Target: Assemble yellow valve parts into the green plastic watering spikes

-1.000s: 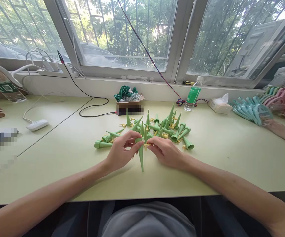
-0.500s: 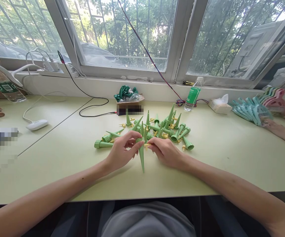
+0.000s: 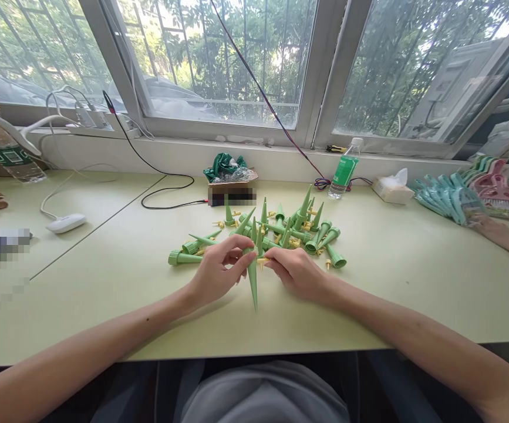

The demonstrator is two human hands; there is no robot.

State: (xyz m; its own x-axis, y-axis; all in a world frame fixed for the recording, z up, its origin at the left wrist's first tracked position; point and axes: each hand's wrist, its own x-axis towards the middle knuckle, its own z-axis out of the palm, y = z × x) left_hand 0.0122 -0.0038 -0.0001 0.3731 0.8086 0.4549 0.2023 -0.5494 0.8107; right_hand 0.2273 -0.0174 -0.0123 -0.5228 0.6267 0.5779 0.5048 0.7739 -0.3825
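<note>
My left hand (image 3: pixel 225 258) is closed round the wide end of a green watering spike (image 3: pixel 253 285), whose tip points down toward me. Between the fingertips of my right hand (image 3: pixel 300 271) is a small yellow valve (image 3: pixel 263 262), close beside the spike's wide end. Whether the two parts touch is hard to make out behind my fingers. Just beyond both hands lies a pile of more green spikes (image 3: pixel 302 211), some standing tip up and others on their sides. Small yellow valves are scattered among them, one loose valve (image 3: pixel 328 264) at the right.
Behind the pile sits a small open carton (image 3: pixel 232 183) with green plastic in it. A water bottle (image 3: pixel 344 169) and a tissue box (image 3: pixel 393 189) stand farther right. Another person's hand (image 3: pixel 485 226) rests by teal dustpans (image 3: pixel 445 197). A white mouse (image 3: pixel 66 223) lies left.
My hands keep nearly the same pose, the spike's tip slightly lower. At the far right, the other person's second hand has left view, uncovering a pink brush.
</note>
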